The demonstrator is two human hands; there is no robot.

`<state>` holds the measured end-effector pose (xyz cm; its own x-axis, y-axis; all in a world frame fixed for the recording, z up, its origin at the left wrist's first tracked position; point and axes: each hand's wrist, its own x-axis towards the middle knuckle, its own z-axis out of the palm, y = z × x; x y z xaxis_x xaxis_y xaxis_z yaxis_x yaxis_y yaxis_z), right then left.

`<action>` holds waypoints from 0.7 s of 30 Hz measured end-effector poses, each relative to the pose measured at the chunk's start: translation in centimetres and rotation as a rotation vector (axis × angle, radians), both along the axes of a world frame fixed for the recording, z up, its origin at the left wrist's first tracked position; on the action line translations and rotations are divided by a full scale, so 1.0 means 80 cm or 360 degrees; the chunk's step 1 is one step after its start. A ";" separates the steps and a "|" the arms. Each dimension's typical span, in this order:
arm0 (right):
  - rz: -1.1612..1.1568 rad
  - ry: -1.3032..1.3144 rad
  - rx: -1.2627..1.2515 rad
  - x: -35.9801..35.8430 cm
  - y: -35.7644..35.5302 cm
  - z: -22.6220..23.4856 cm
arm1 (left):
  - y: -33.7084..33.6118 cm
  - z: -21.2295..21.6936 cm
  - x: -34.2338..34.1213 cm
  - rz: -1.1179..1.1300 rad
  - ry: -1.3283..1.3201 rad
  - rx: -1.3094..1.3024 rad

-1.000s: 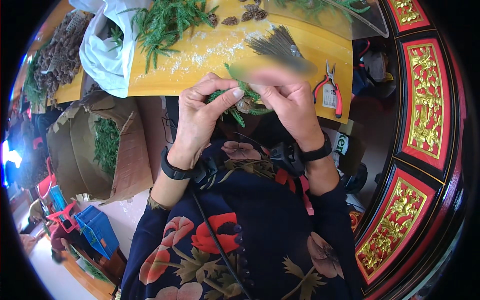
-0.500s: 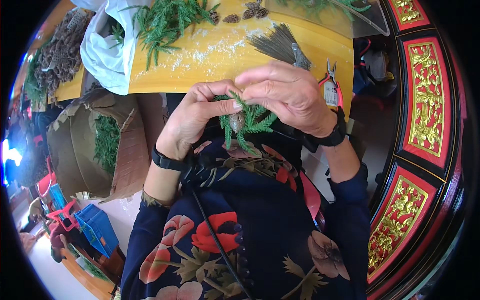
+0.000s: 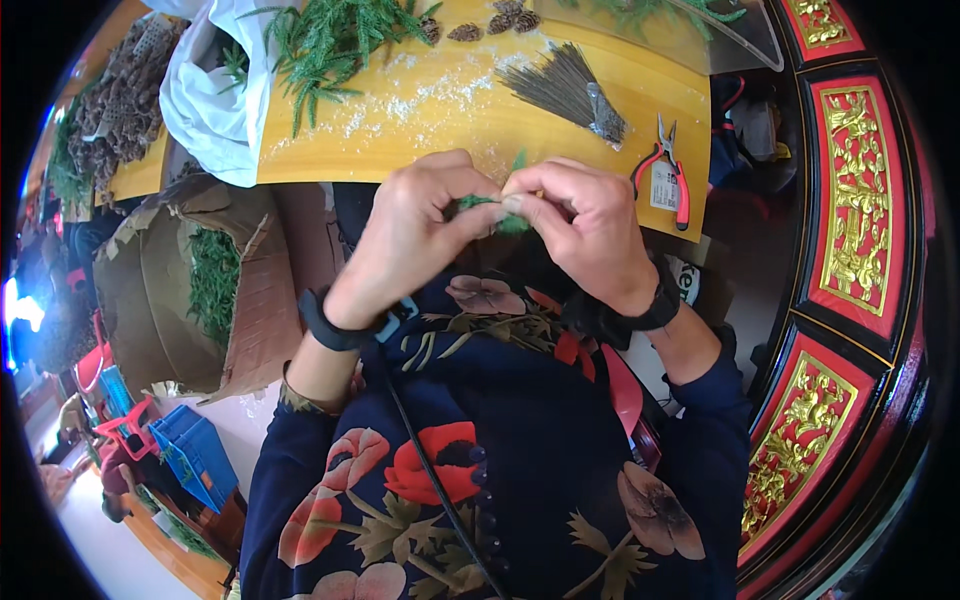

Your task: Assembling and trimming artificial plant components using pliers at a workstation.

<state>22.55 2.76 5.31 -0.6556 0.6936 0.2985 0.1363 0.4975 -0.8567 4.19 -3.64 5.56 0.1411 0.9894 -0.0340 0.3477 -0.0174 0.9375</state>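
My left hand (image 3: pixel 418 230) and my right hand (image 3: pixel 598 240) meet tip to tip just off the table's near edge. Both are closed, thumbs against forefingers, pinching a green artificial pine sprig (image 3: pixel 514 224). Only bits of its needles show between and behind the fingers; the small pinecone seen on it earlier is hidden. Beyond my right hand, a pair of red-handled pliers (image 3: pixel 682 196) lies on the yellow table (image 3: pixel 440 135). A fan-shaped bundle of thin dark stems or wires (image 3: pixel 555 88), wrapped in clear film at one end, lies left of the pliers.
Green sprigs (image 3: pixel 335 45) are heaped at the back, beside several small pinecones (image 3: pixel 465 33) and a white bag (image 3: pixel 215 110). White crumbs dot the tabletop. An open cardboard box (image 3: pixel 255 310) holding greenery stands at left. Carved red-and-gold panels (image 3: pixel 855 200) rise at right.
My right hand has lowered and come to meet my left at the sprig. The sprig has turned, and its pinecone and spread needles have gone out of sight.
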 end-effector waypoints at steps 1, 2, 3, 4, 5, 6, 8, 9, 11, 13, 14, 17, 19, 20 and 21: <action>-0.0076 -0.0086 -0.0184 0.000 0.000 0.001 | -0.002 0.002 0.010 0.0111 0.0345 0.0195; -0.0152 -0.0171 -0.0366 -0.001 0.000 0.002 | -0.003 0.003 0.017 0.0222 0.0691 0.0391; -0.0228 -0.0255 -0.0549 -0.001 0.000 0.002 | -0.003 0.002 0.020 0.0220 0.0692 0.0392; -0.0229 -0.0253 -0.0549 -0.002 0.000 0.002 | -0.003 -0.003 0.023 0.0318 0.0543 0.0318; -0.0214 -0.0217 -0.0585 -0.003 0.001 0.001 | -0.005 -0.009 0.025 0.0415 0.0394 0.0244; -0.0197 -0.0181 -0.0620 -0.005 0.002 -0.001 | -0.005 -0.013 0.026 0.0512 0.0245 0.0170; -0.0177 -0.0145 -0.0658 -0.005 0.000 -0.006 | -0.006 -0.018 0.026 0.0544 0.0220 0.0208; -0.0163 -0.0110 -0.0720 -0.005 -0.002 -0.010 | -0.006 -0.020 0.025 0.0575 0.0195 0.0248; -0.0133 -0.0040 -0.0844 -0.004 -0.005 -0.016 | -0.006 -0.023 0.023 0.0609 0.0171 0.0288; -0.0114 -0.0032 -0.0872 -0.002 -0.006 -0.017 | -0.007 -0.023 0.020 0.0600 -0.0046 0.0088; -0.0095 -0.0026 -0.0898 0.000 -0.006 -0.017 | -0.007 -0.022 0.019 0.0593 -0.0155 -0.0012; -0.0042 -0.0044 -0.0848 0.003 -0.001 -0.016 | -0.007 -0.012 0.016 0.0518 -0.0245 -0.0106; 0.0034 -0.0091 -0.0693 0.004 0.006 -0.011 | -0.007 -0.010 0.014 0.0483 -0.0290 -0.0151; 0.0034 -0.0090 -0.0692 0.003 0.007 -0.008 | -0.006 -0.012 0.014 0.0454 -0.0325 -0.0171; 0.0030 -0.0099 -0.0663 0.003 0.009 -0.004 | -0.005 -0.013 0.013 0.0425 -0.0360 -0.0191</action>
